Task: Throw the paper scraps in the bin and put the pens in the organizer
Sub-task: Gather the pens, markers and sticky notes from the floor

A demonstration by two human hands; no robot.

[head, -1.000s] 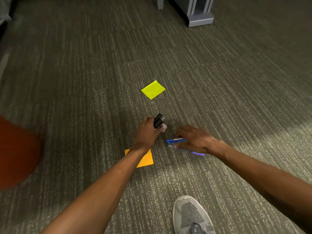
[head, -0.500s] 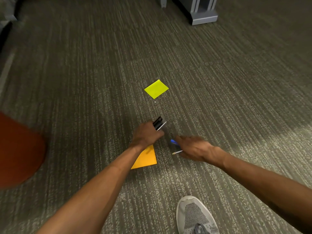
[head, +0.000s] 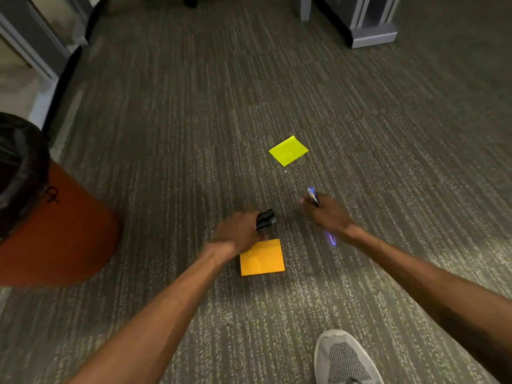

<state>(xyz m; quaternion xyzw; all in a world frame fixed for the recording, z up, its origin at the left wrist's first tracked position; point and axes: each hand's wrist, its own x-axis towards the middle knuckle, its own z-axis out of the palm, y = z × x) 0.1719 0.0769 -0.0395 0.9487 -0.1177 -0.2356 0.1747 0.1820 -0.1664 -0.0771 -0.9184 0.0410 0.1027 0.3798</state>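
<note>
On a carpeted floor (head: 166,134) lie an orange paper scrap (head: 262,259) and a yellow paper scrap (head: 288,150); above, the left grip (head: 238,234) clasps black pens (head: 266,219), the right grip (head: 329,217) blue pens (head: 312,195).

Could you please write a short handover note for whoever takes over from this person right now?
Hands: the left hand grips a bundle of black pens. The right hand grips blue and purple pens.
Things: the yellow note and the orange note lie on the carpet, the orange one right by the left hand. The orange bin stands to the left. The organizer is not in view.
Done: every pen in view is in hand.
Left: put both notes in the bin and all the pens in the organizer.
</note>
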